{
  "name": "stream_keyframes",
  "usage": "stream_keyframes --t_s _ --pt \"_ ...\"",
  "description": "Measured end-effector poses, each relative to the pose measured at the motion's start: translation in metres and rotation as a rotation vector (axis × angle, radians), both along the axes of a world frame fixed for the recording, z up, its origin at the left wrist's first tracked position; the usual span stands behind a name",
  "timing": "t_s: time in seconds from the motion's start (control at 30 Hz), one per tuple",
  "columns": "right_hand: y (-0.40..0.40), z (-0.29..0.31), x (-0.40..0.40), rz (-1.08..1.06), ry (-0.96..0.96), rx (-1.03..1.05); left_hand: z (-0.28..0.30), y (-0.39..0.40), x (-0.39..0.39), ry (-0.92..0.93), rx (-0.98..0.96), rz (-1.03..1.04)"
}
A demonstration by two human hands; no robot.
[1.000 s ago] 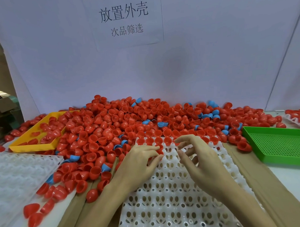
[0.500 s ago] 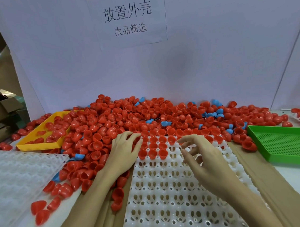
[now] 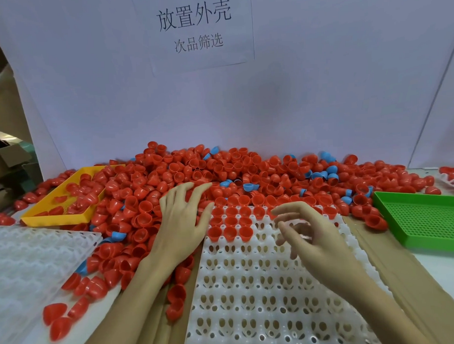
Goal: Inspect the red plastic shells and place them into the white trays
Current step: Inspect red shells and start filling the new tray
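On the counter, the left hand lies spread on the pile of red shells, fingers straight, holding nothing. The right hand hovers over the white tray, fingers loosely curled and empty. About 9 shells sit in the far-left cups. To do this step well, I think it is best to pick 1 shell, turn it to check the rim, then seat it open side up in the next free cup.
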State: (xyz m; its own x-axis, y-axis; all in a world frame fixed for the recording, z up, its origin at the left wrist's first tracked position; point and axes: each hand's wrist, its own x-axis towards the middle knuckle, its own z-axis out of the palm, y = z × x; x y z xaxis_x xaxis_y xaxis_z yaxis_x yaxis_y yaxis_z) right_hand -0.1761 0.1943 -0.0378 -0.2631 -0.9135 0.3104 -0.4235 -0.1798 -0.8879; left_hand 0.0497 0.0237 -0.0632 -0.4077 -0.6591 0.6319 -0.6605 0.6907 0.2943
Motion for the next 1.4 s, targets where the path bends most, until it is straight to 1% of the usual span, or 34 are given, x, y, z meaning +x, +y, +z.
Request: stream_keyframes --t_s 0.07,0.1,0.13,0.17,0.2,0.3,0.37,0.43,0.67,0.87,0.97,1.07,1.17,1.4 --pt "0.001 0.008 -0.001 0.104 -0.459 0.069 0.010 0.011 -0.004 0.105 -0.080 -0.100" --pt "0.001 0.011 -0.002 0.132 -0.616 0.090 0.015 0.018 -0.008 0.163 -0.071 -0.169" --pt "0.002 0.013 -0.003 0.133 -0.689 0.094 0.019 0.027 -0.013 0.216 -0.037 -0.247" --pt "0.002 0.013 -0.004 0.125 -0.702 0.093 0.021 0.036 -0.018 0.256 0.014 -0.327" --pt "0.002 0.013 -0.004 0.117 -0.681 0.090 0.022 0.046 -0.024 0.274 0.069 -0.399" --pt "0.003 0.013 0.002 0.132 -0.554 0.096 0.020 0.070 -0.038 0.242 0.194 -0.537" --pt "0.005 0.011 0.007 0.150 -0.418 0.108 0.017 0.078 -0.043 0.256 0.305 -0.594" --pt "0.005 0.009 0.010 0.150 -0.337 0.092 0.016 0.081 -0.045 0.268 0.334 -0.613" --pt "0.005 0.009 0.011 0.134 -0.341 0.070 0.021 0.081 -0.038 0.319 0.345 -0.547" --pt "0.004 0.008 0.011 0.146 -0.343 0.091 0.026 0.079 -0.032 0.391 0.430 -0.584" --pt "0.005 0.009 0.011 0.178 -0.380 0.108 0.027 0.079 -0.031 0.430 0.455 -0.581" --pt "0.005 0.009 0.010 0.192 -0.376 0.110 0.026 0.078 -0.031 0.404 0.431 -0.538" --pt "0.004 0.007 0.010 0.195 -0.334 0.101 0.024 0.077 -0.032 0.344 0.310 -0.450" --pt "0.001 0.000 0.010 0.182 -0.247 0.066 0.022 0.075 -0.033 0.345 0.394 -0.470"
